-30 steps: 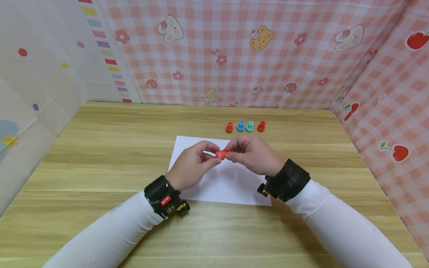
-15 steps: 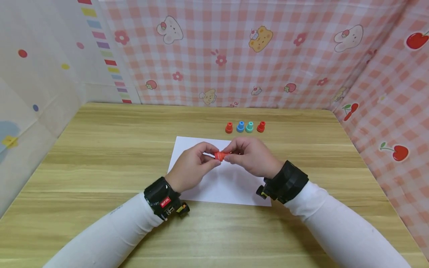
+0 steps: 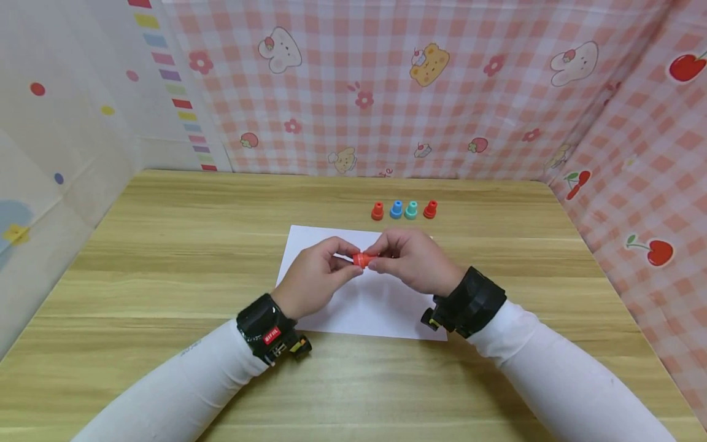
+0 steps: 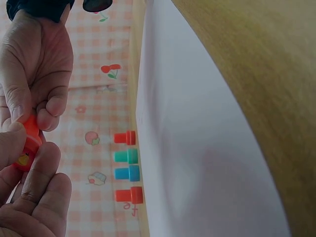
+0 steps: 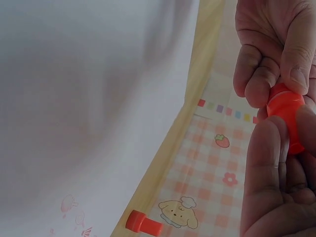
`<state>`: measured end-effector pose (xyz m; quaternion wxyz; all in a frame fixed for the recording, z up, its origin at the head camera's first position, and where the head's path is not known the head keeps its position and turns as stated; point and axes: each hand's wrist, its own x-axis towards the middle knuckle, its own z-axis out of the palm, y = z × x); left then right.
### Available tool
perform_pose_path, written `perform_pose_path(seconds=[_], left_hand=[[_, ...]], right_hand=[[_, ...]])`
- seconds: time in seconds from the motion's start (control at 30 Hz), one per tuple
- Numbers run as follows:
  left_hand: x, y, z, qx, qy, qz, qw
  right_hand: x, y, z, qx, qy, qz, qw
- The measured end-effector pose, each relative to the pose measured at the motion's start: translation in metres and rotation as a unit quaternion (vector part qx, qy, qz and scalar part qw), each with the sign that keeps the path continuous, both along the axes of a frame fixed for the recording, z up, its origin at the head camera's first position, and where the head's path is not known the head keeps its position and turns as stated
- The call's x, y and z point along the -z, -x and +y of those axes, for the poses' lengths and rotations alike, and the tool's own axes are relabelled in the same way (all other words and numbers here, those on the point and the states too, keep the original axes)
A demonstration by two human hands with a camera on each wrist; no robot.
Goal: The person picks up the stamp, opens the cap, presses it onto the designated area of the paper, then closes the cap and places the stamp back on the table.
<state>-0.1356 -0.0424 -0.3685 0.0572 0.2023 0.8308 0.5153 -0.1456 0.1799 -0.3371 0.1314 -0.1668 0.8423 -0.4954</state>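
Above a sheet of white paper (image 3: 359, 307), both hands meet on a small red toy stamp (image 3: 363, 259) lying sideways. My left hand (image 3: 312, 276) pinches its wider end between thumb and fingers. My right hand (image 3: 417, 261) pinches the narrower end. In the left wrist view, a yellow picture shows on the wide end of the red stamp (image 4: 30, 143). A pale ring runs round its body. Fingers hide parts of it in every view. In the right wrist view, faint pink prints (image 5: 79, 217) mark the paper.
Behind the paper stand several more stamps in a row: a red stamp (image 3: 378, 211), a blue stamp (image 3: 396, 210), a turquoise stamp (image 3: 411, 210) and another red stamp (image 3: 431, 209). They are on a wooden table (image 3: 182, 264). A checked curtain (image 3: 331, 80) hangs along its back edge.
The right hand has shifted slightly left and toward the body, and the stamp has moved slightly with it. The left hand has barely moved. Both hands keep their grip.
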Motion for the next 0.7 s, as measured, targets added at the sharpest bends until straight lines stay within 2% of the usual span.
perform_pose_path(seconds=[0.4, 0.7], left_hand=[[-0.0002, 0.0005, -0.0021, -0.005, -0.003, 0.022, 0.9997], [-0.0014, -0.0001, -0.0016, -0.009, -0.031, 0.024, 0.9992]], right_hand=[[0.0006, -0.0026, -0.0035, -0.001, -0.008, 0.023, 0.9997], [-0.0028, -0.0075, -0.0066, 0.011, -0.003, 0.045, 0.9989]])
